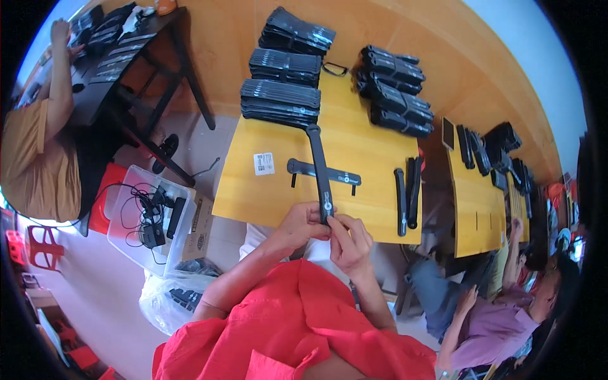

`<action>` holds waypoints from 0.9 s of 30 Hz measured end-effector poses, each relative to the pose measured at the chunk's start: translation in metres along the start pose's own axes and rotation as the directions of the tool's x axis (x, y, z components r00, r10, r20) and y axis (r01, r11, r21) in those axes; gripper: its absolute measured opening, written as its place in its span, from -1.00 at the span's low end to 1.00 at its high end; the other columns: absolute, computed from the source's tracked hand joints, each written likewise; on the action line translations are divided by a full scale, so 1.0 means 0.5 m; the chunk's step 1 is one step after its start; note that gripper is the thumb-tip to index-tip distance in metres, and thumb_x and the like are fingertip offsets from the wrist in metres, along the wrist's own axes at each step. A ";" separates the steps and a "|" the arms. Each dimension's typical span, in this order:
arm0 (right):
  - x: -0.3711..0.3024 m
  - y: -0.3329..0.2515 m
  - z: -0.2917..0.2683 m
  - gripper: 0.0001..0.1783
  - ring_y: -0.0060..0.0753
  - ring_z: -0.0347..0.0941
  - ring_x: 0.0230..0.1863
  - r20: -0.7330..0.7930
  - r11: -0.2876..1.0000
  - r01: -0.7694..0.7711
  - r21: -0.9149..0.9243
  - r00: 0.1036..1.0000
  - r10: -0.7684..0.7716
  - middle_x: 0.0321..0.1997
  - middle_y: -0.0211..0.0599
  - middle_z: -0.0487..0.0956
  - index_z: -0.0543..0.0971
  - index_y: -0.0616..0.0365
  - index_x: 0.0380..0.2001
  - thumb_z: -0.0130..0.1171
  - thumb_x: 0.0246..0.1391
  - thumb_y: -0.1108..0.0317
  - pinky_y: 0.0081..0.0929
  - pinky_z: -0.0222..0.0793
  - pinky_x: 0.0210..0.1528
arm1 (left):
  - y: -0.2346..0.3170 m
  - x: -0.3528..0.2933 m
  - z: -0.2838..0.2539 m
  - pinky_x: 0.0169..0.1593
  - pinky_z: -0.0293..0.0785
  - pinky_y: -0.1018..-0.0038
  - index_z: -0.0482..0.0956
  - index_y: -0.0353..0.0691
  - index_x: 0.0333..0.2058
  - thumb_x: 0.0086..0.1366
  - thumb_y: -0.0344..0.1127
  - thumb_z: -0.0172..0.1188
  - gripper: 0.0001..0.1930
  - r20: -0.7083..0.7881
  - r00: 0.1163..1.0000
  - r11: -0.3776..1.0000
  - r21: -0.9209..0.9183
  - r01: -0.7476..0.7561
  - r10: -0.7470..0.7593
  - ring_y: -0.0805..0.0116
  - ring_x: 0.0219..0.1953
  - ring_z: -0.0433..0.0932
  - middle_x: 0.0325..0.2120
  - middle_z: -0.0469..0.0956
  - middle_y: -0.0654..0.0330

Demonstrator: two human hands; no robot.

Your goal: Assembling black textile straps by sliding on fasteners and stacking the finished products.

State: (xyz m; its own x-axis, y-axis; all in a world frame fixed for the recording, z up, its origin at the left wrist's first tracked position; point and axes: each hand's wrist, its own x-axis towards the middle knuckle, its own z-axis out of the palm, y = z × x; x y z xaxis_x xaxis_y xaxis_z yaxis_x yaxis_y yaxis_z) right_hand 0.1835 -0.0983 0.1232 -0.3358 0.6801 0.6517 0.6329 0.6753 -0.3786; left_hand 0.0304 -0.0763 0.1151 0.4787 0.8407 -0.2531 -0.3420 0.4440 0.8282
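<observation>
At the table's near edge, my left hand [299, 226] and my right hand [351, 243] are closed with fingertips together on the near end of a long black strap [320, 166]. The strap slants away from me over the table, its far rounded end by the stacks. Beneath it lies a second black strip [345, 177], crosswise on the yellow table [253, 196], with two short dark tabs sticking out. Left of that strip is a white printed label [264, 163]. What my fingertips do at the strap's end is partly hidden.
Banded stacks of black straps [282, 98] stand at the far left; more black bundles [399, 104] are far right. Loose straps [401, 202] lie near the right edge. A clear bin of cables [130, 218] stands left on the floor. Co-workers sit on both sides.
</observation>
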 end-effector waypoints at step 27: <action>0.026 0.049 -0.024 -0.92 -0.71 0.28 -0.57 -0.288 0.645 -0.339 0.685 0.687 0.667 -0.51 -0.38 0.43 0.36 0.17 -0.32 -0.11 0.18 0.40 -0.82 0.18 -0.50 | -0.065 -0.016 0.055 -0.65 0.16 0.60 0.37 -0.23 -0.41 0.32 -0.14 -0.18 -0.71 0.005 0.979 0.970 0.138 0.199 -0.201 0.55 -0.75 0.19 -0.77 0.22 0.35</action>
State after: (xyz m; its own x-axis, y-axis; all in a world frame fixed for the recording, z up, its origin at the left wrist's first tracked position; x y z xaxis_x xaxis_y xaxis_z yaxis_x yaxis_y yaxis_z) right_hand 0.2032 -0.0761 0.1304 0.3929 0.8354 0.3842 0.0441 0.4003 -0.9153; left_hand 0.0599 -0.1058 0.1039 0.5421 0.7324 -0.4121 -0.1253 0.5553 0.8222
